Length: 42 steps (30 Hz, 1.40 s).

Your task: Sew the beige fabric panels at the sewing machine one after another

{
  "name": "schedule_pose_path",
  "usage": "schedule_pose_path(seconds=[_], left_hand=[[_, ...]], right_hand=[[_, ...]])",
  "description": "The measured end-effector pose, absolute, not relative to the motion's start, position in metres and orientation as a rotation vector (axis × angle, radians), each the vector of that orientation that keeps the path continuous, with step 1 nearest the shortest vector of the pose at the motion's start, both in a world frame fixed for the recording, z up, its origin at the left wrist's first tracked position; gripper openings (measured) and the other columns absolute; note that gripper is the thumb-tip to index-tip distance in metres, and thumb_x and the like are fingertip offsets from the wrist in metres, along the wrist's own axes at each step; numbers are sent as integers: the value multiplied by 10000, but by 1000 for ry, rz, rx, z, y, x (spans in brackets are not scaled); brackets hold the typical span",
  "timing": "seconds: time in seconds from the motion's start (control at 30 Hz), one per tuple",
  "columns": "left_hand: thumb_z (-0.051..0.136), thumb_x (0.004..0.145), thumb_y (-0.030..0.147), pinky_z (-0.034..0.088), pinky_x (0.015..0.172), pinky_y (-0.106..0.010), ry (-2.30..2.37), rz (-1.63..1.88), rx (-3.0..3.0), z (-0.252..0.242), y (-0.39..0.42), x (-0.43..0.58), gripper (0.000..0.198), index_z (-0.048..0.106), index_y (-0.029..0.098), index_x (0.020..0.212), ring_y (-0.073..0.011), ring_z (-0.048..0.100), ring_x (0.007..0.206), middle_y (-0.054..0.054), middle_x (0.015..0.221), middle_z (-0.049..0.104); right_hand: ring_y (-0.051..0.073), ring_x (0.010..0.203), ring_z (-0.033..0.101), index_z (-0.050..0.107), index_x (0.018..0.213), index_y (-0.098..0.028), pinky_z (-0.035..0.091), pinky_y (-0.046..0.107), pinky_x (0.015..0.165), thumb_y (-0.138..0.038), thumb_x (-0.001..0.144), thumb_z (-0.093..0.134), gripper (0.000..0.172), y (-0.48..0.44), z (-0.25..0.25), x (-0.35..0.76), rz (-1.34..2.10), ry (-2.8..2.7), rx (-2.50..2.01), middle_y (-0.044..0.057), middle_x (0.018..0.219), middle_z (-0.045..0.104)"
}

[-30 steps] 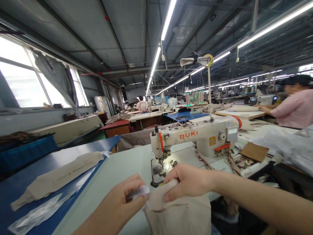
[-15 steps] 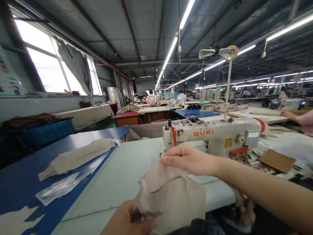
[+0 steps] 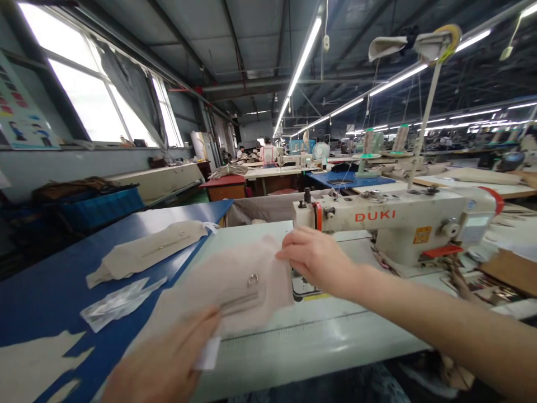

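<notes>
A beige fabric piece (image 3: 239,266) with a metal ring and a zipper-like slot is spread over the pale machine table (image 3: 327,330), blurred by motion. My right hand (image 3: 316,260) pinches its upper right edge, just in front of the sewing machine (image 3: 398,221) marked DUKI. At the lower left, my left hand (image 3: 168,358) lies on the fabric, smeared by motion, so its grip is unclear. A small white tag (image 3: 208,354) shows beside the left hand.
On the blue table (image 3: 168,218) at left lie another beige fabric piece (image 3: 146,252), a clear plastic bag (image 3: 119,302) and cut beige pieces (image 3: 37,358). A thread stand (image 3: 428,112) rises behind the machine. Brown cardboard (image 3: 509,271) lies at right.
The fabric has gone from bunched up between my hands to spread out over the table. My left hand has moved left. The view has shifted, and the machine appears farther right.
</notes>
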<state>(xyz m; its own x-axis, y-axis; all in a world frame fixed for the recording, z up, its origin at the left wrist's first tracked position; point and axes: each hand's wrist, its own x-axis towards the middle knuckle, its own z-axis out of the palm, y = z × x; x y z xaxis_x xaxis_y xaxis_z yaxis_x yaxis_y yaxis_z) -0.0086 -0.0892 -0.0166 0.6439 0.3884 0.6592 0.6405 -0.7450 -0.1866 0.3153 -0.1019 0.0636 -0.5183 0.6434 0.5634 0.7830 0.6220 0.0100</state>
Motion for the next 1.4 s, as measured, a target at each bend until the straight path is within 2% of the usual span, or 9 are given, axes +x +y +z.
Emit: schedule_pose_path(seconds=[0.13, 0.3, 0.4, 0.57, 0.77, 0.87, 1.13, 1.27, 1.4], left_hand=[[478, 743, 134, 595, 764, -223, -741, -633, -2683, -74, -87, 20, 419, 730, 293, 1039, -185, 755, 849, 0, 1091, 767], [565, 855, 295, 592, 729, -184, -884, -604, -3063, -49, -80, 53, 187, 750, 311, 881, -174, 762, 824, 44, 998, 784], [516, 858, 219, 587, 791, -205, -1043, -633, -3081, -31, -71, 69, 285, 762, 306, 974, -172, 754, 889, 36, 1015, 782], [471, 771, 89, 535, 981, -361, -1182, -455, -2999, -49, -56, 107, 552, 675, 236, 1262, -232, 663, 1153, -59, 1317, 657], [473, 780, 94, 560, 938, -428, -1238, -273, -2964, -62, -42, 134, 561, 655, 232, 1293, -285, 683, 1113, -97, 1400, 587], [455, 787, 99, 560, 932, -408, -1231, -216, -2942, -58, -35, 137, 562, 648, 225, 1300, -270, 692, 1095, -97, 1406, 580], [458, 820, 131, 542, 963, -374, -1217, -375, -2922, -73, -15, 136, 551, 607, 241, 1339, -241, 671, 1138, -75, 1407, 589], [459, 873, 178, 514, 1006, -357, -1063, -572, -2831, -72, -14, 136, 578, 459, 186, 1451, -235, 601, 1243, -95, 1427, 569], [456, 892, 180, 549, 937, -304, -853, -717, -2696, -67, -15, 143, 646, 288, 162, 1516, -220, 659, 1160, -116, 1380, 609]], right_hand=[[187, 822, 603, 738, 895, -173, 474, 286, 719, -80, 917, 567, 196, -90, -15, 322, -256, -2488, -1305, 69, 962, 705], [189, 957, 649, 744, 986, -175, 502, 270, 834, -84, 885, 609, 192, -80, -59, 344, -158, -2530, -1298, 59, 1047, 725], [182, 999, 647, 727, 1068, -188, 499, 271, 876, -117, 907, 594, 221, -81, -61, 354, -132, -2544, -1241, 66, 1123, 711], [209, 991, 627, 706, 1100, -179, 492, 335, 892, -208, 977, 544, 205, -87, -62, 361, -187, -2553, -1166, 109, 1197, 679], [186, 843, 561, 690, 953, -182, 455, 314, 784, -223, 1019, 489, 215, -90, -68, 370, -416, -2567, -1033, 53, 917, 686], [186, 877, 552, 675, 965, -179, 449, 316, 816, -232, 1027, 479, 212, -85, -70, 373, -401, -2577, -992, 40, 922, 680], [196, 934, 600, 686, 999, -172, 462, 315, 893, -171, 986, 505, 182, -75, -68, 384, -48, -2580, -1075, 65, 991, 703], [214, 917, 611, 705, 989, -158, 471, 327, 871, -93, 884, 529, 214, -82, -63, 379, 194, -2349, -1102, 80, 950, 707], [197, 860, 641, 719, 974, -158, 483, 292, 785, -193, 897, 571, 170, -85, -49, 362, 590, -1896, -1251, 69, 892, 710]])
